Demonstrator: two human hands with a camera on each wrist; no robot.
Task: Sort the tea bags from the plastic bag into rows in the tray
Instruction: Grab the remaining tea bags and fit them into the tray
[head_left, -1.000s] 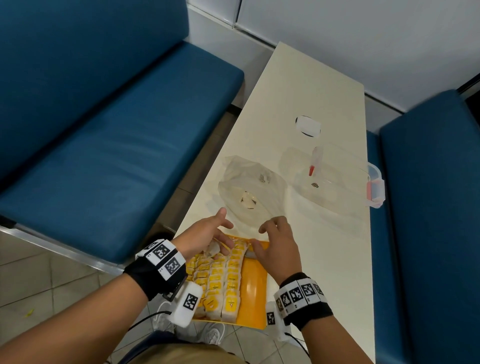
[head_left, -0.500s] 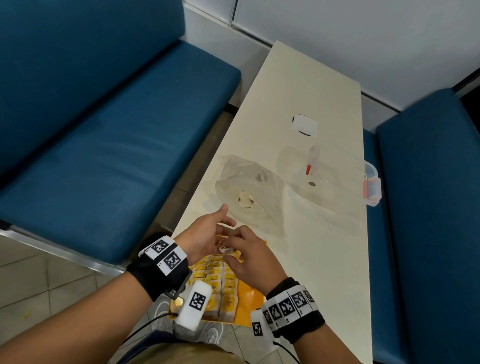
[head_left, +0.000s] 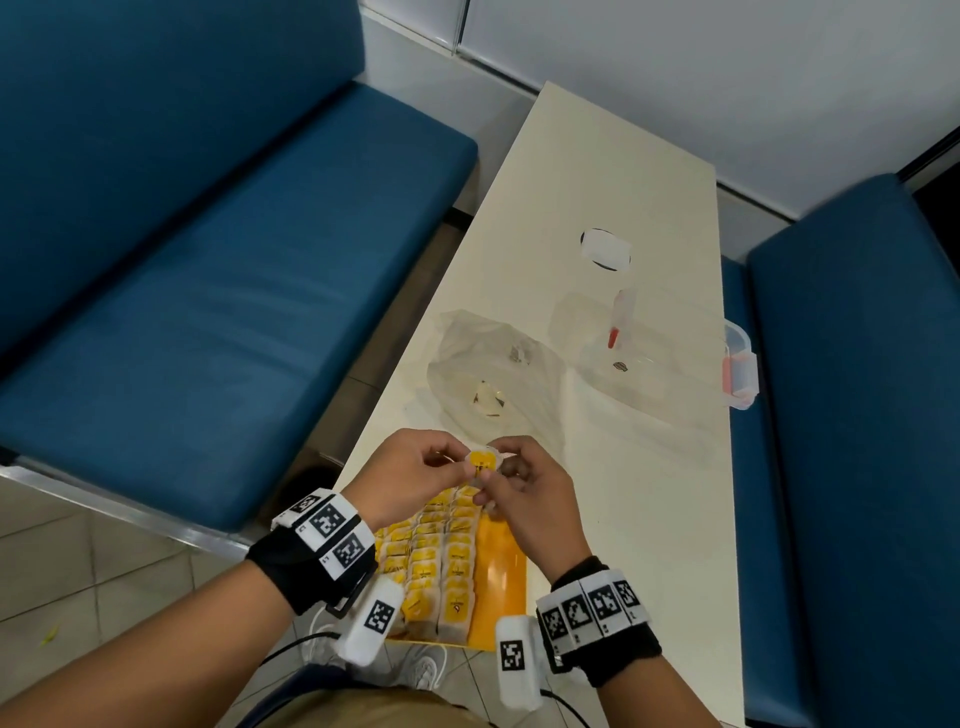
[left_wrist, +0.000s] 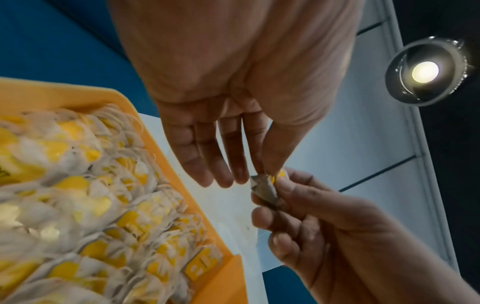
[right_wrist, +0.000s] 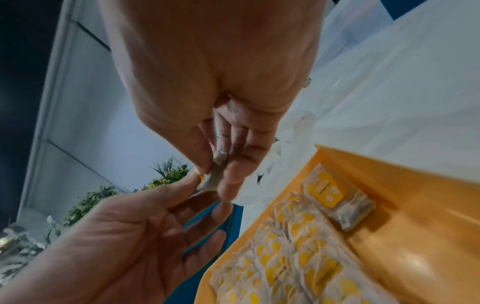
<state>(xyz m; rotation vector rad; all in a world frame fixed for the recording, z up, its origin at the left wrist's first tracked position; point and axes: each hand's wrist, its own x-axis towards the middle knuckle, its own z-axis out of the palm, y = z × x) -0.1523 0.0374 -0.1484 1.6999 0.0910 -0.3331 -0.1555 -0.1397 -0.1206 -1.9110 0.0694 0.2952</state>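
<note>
Both hands, left hand (head_left: 415, 470) and right hand (head_left: 524, 493), now pinch one tea bag (head_left: 482, 462) together, lifted just above the tray (head_left: 501, 577). Earlier they pressed into the rows; presumably this bag is being straightened before placement.

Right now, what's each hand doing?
Left hand: pinching the tea bag.
Right hand: pinching the same tea bag.

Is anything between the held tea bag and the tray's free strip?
Nothing visible: both hands pinch the tea bag above the tray, whose right-side strip lies bare beside the filled rows.
</note>
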